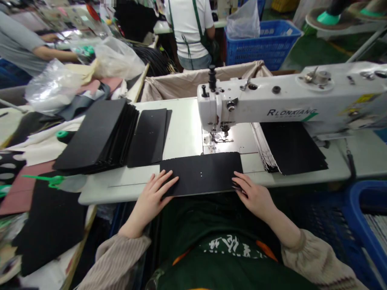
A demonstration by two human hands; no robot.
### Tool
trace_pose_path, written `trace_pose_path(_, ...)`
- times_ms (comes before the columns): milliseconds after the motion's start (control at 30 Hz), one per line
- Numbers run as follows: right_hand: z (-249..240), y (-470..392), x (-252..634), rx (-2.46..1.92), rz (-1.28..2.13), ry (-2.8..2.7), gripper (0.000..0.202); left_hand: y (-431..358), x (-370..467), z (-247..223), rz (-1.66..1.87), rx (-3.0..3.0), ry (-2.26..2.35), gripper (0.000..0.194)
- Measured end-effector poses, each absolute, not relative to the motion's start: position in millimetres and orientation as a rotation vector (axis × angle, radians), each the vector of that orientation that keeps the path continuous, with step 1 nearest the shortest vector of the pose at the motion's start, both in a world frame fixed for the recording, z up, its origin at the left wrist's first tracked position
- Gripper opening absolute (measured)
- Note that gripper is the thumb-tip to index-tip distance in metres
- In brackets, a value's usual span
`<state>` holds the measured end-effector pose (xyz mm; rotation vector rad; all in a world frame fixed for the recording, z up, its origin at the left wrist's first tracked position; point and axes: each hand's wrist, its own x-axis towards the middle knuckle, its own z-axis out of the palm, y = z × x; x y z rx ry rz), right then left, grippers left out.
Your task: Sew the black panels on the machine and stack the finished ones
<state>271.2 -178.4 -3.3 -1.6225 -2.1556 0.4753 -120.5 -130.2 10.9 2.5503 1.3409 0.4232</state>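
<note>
A black rectangular panel (201,177) with small pale dots near its middle lies at the front edge of the sewing table, below the needle area. My left hand (154,193) grips its left end, fingers stretched over the top and thumb at the near edge. At the right end, my right hand (254,195) holds the panel with bent fingers. A small dark pointed thing shows under that hand, too little visible to name. Just beyond the panel stands a white sewing machine (256,100), its presser foot and needle (216,137) apart from the panel.
Left on the table are a thick stack of black panels (96,133) and a smaller pile (149,137). More panels (294,147) lie under the machine arm. Blue baskets (356,197) stand at right and behind. Fabric scraps (18,189) cover the left side; two people work nearby.
</note>
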Motion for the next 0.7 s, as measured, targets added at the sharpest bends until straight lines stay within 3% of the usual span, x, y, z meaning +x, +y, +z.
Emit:
trace_pose_path(167,25,-152,273,-1.456,0.819,-1.908,0.021,-141,-152,43,0.730,1.971,1.454,0.023)
trace_pose_path(267,44,-144,270,-1.533,0.806,-1.729,0.020,-142,-141,62,0.968,1.505,1.598,0.028)
trace_pose_path(400,56,-144,264,-1.628,0.800,-1.617,0.026,-133,-128,66,1.021,1.137,1.548,0.039)
trace_pose_path(567,55,-142,256,-1.716,0.852,-1.564,0.033,-117,-127,67,0.974,1.021,1.479,0.041)
trace_pose_path(700,56,-140,247,-1.688,0.855,-1.578,0.034,-114,-167,103,1.145,1.334,1.813,0.047)
